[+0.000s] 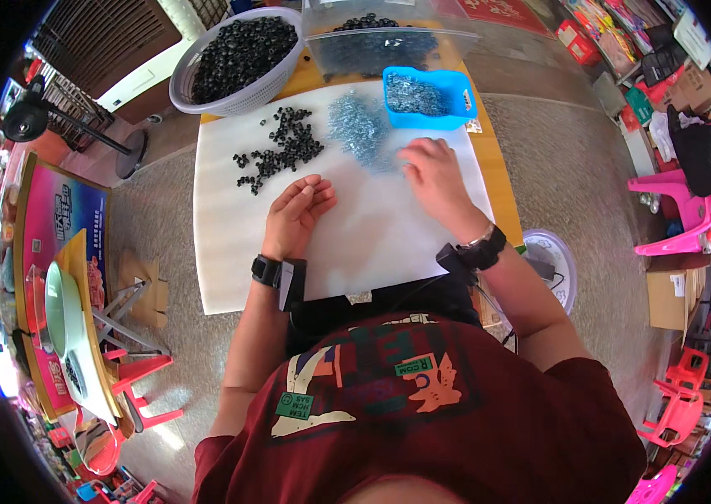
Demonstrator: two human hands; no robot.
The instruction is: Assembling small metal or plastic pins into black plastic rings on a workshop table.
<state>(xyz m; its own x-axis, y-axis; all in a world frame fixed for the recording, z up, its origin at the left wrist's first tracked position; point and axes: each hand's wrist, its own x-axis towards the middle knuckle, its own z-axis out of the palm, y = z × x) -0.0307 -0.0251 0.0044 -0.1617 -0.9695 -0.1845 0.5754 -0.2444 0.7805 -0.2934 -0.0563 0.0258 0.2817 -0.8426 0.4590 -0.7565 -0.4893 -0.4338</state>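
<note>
My left hand (301, 206) is over the white sheet, its fingers curled in and the thumb against them. Whatever it may hold is too small to make out. Just beyond it lies a loose spread of small black round parts (292, 147). At the right edge of a heap of thin, shiny, silvery-blue pieces (357, 126), my right hand (435, 172) is bent down with its fingers drawn together, and anything between them is hidden. Behind that hand stands a bright blue plastic basket (431, 118) with more of the shiny pieces inside.
The white sheet (372, 244) covers most of a wooden table (498, 181). At the back are a pale basket (242, 102) full of black parts and a clear plastic box (389, 35) with more. A white bucket (561, 260) stands right of the table, a black fan (78, 122) left.
</note>
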